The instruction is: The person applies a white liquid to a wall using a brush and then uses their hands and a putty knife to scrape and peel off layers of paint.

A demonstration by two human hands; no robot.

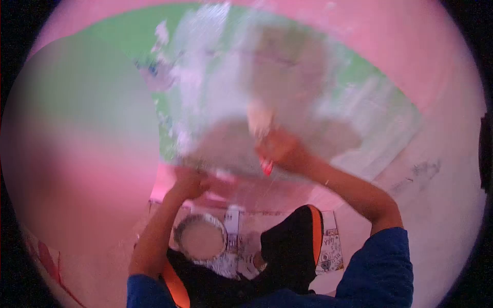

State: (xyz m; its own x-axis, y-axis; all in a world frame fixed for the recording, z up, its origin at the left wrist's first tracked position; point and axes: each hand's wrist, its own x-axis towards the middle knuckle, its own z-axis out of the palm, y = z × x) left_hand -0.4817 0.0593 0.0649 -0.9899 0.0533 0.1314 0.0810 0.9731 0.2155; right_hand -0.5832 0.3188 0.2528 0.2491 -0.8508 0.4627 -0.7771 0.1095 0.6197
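My right hand (282, 149) is wrapped round a brush with a red handle end (267, 167) and pale bristles (260, 117). The bristles are at the wall (205, 92), on a green area streaked with whitish paint. My left hand (192, 183) is near the lower edge of the green area, beside the pink band; its fingers are blurred and dark, so their pose is hard to make out. Below that hand stands a round container (203, 237) of pale paint.
Printed paper sheets (331, 246) lie on the floor under the container and around my bent legs (292, 238). A large blurred shape (77, 154) covers the left side. Dark marks (423, 169) show on the pale surface at the right.
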